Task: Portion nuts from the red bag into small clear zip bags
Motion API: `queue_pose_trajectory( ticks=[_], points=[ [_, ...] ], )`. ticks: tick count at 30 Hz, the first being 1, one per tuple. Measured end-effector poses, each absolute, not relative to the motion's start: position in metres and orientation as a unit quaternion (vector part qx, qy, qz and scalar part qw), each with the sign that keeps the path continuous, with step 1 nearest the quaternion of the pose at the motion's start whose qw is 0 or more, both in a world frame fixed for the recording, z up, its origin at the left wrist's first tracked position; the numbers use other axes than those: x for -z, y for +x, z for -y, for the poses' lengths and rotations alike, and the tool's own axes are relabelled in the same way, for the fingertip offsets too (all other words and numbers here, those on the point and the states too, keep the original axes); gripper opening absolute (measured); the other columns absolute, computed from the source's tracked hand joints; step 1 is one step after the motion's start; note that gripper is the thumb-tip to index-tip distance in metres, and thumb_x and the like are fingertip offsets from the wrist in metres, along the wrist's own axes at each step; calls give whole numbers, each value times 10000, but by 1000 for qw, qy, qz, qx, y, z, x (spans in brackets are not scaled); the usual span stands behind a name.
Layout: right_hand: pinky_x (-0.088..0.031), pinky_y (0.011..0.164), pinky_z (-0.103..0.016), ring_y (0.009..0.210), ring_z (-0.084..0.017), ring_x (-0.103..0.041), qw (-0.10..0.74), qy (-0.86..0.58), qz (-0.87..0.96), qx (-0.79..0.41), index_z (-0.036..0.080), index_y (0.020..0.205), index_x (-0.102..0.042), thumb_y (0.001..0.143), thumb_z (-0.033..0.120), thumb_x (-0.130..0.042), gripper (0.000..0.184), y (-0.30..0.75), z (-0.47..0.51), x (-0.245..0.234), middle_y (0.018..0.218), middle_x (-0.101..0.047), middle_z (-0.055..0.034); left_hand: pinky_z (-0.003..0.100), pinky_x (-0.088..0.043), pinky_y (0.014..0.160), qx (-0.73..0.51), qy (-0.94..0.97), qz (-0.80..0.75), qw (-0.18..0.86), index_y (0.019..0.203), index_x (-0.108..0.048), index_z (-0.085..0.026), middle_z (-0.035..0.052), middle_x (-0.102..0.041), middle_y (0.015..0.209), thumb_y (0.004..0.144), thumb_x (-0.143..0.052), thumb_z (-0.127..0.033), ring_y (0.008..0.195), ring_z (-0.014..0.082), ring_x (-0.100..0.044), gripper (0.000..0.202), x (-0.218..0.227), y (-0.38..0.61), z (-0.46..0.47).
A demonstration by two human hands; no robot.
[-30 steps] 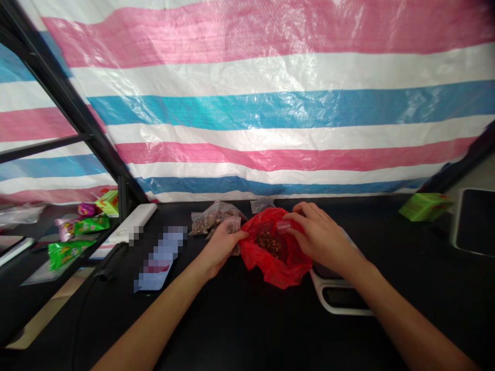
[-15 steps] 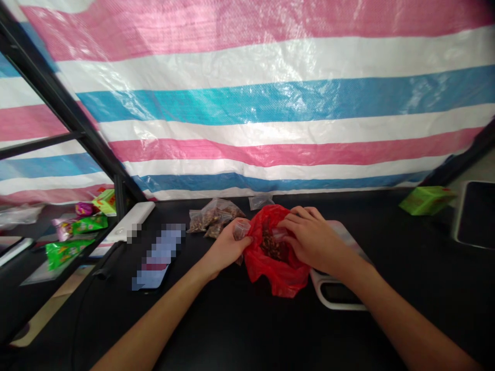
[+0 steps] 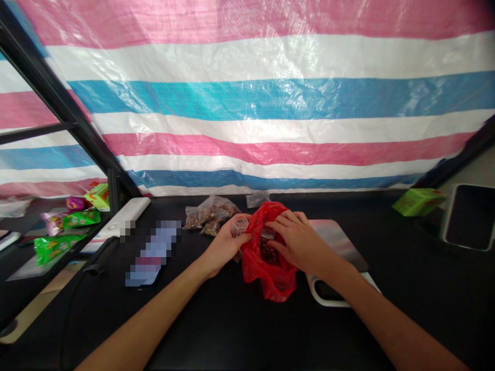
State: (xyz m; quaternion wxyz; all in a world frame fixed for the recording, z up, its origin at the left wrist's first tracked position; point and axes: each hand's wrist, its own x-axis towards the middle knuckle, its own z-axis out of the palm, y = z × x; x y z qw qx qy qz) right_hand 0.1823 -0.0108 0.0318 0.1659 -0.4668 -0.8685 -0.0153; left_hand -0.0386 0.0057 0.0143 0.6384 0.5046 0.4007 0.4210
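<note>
A red plastic bag [image 3: 270,283] stands with its mouth open in the middle of the black table, small brown dried bits [image 3: 269,253] inside it. My left hand [image 3: 224,245] is closed on the bag's left rim, with a crumpled clear plastic bag [image 3: 240,225] also in its grasp. My right hand [image 3: 299,239] reaches over the right rim, fingers bent into the mouth. A clear plastic piece [image 3: 266,233] shows by its fingertips; whether they pinch it is hard to make out. Several small zip bags [image 3: 211,210] of similar brown bits lie behind my left hand.
A kitchen scale [image 3: 336,242] sits partly under my right forearm. On the left are a phone [image 3: 152,252], a white power strip [image 3: 129,214] and snack packets [image 3: 58,247]. A flat clear bag [image 3: 258,199] lies at the back; a green box [image 3: 417,201] stands right.
My right hand has shifted slightly left and its fingers reach over the clear plastic in the bag's mouth. My left hand keeps its grip. The whole view has shifted a little.
</note>
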Motion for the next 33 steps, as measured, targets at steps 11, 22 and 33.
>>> queue_pose_trajectory(
  ticks=[11,22,33],
  points=[
    [-368,960,-436,1070,-255,-618,201,-489,846,-71,230,1076,-673,871,207,-698,207,184,8,-35,1071,-738,-45,340,-513,908,-435,658,-445,424,1101,-618,-199,44,-674,1009,824,-628,-160,951,201,-648,280,-9,-43,-8],
    [-509,1012,-362,1146,-212,-623,339,-379,842,-183,268,1248,-601,939,152,-608,330,174,20,-59,1227,-655,-62,387,-443,841,-312,822,-437,189,1123,-541,-196,83,-633,1053,880,-637,-256,952,254,-587,268,-12,-42,3],
    [-524,1051,-451,1234,-253,-607,302,-330,888,-102,304,1443,-525,996,195,-558,461,166,21,-42,1353,-622,-93,376,-435,831,-305,835,-421,181,1003,-549,-209,63,-614,995,893,-628,-259,939,246,-581,145,-13,-42,3]
  ],
)
